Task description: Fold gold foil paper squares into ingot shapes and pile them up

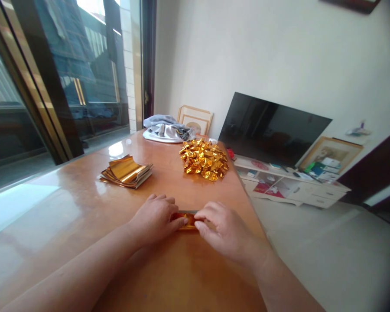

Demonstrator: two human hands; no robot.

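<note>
A small folded piece of gold foil [187, 221] lies on the table between my hands, partly hidden by my fingers. My left hand [154, 219] presses and pinches its left end, and my right hand [224, 229] holds its right end with curled fingers. Ahead of my hands, a heap of crumpled gold foil pieces [204, 159] sits on the glossy wooden table [169, 175]. To its left lies a stack of flat gold foil sheets [126, 172]. Neither hand touches the heap or the stack.
A grey and white cloth bundle [167, 129] lies at the table's far end, near a leaning picture frame [195, 120]. A large window [84, 65] runs along the left. To the right, past the table edge, are a dark television [273, 128] and a white low cabinet [292, 184].
</note>
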